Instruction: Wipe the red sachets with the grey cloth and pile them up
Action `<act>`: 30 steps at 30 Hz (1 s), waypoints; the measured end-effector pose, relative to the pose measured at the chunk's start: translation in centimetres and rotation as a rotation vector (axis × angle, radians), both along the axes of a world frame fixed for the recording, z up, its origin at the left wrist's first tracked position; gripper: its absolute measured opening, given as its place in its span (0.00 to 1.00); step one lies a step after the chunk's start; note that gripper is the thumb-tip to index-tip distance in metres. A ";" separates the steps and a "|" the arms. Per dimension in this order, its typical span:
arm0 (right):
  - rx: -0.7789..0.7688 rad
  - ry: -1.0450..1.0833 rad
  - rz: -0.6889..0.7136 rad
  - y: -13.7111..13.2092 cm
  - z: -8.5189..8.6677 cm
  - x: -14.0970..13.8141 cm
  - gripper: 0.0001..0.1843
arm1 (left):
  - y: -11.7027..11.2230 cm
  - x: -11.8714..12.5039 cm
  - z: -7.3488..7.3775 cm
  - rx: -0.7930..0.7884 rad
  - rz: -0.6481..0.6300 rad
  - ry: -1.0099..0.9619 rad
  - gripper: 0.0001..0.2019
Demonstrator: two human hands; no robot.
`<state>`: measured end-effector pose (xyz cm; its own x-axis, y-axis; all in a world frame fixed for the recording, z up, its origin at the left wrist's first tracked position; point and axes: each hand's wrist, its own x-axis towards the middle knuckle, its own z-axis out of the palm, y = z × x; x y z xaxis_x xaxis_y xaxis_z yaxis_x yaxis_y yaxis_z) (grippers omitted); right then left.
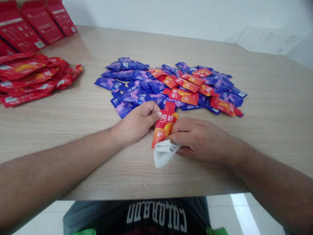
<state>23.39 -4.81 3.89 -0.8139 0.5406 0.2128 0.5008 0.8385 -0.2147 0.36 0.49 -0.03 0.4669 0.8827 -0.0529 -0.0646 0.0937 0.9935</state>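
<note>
Two hands: left hand (137, 122) fingers (149, 111) pinched one red sachet (164, 124); right hand (202, 140) pressed one white cloth (165, 153) onto it, fingers together; one blue-and-red sachet pile (171, 85) lay just beyond the fingers.

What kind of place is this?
Probably a packing or product-prep room: a laminate table with heaps of blue sachets and red sachets, flat red printed cartons at the far left, and a tiled floor below.

On the tabletop (61, 137) before us, a spread of sachets (168, 85) lies centrally; we see a heap of sachets (29, 78) to its left, with cartons (36, 26) behind that heap.
</note>
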 end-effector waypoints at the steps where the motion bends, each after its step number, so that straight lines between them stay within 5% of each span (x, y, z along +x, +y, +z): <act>1: 0.040 0.014 -0.051 0.2 0.0 0.1 0.03 | 0.0 0.0 0.0 -0.007 0.002 -0.007 0.09; 6: 0.154 0.118 -0.328 1.3 -0.5 0.8 0.10 | -0.1 0.1 0.1 -0.048 0.016 -0.014 0.11; 13: -0.030 -0.002 -0.005 0.1 0.0 0.0 0.03 | 0.0 -0.1 0.0 -0.021 -0.004 -0.005 0.10; 20: 0.146 0.082 -0.312 1.1 -0.2 0.7 0.09 | -0.1 0.1 0.2 -0.067 0.018 -0.041 0.12; 27: -0.034 -0.019 -0.013 0.0 0.1 -0.1 0.04 | 0.1 -0.1 0.1 -0.022 -0.006 0.003 0.10; 30: 0.041 -0.005 -0.130 0.3 0.1 0.2 0.01 | 0.0 -0.1 0.3 -0.034 0.003 -0.004 0.10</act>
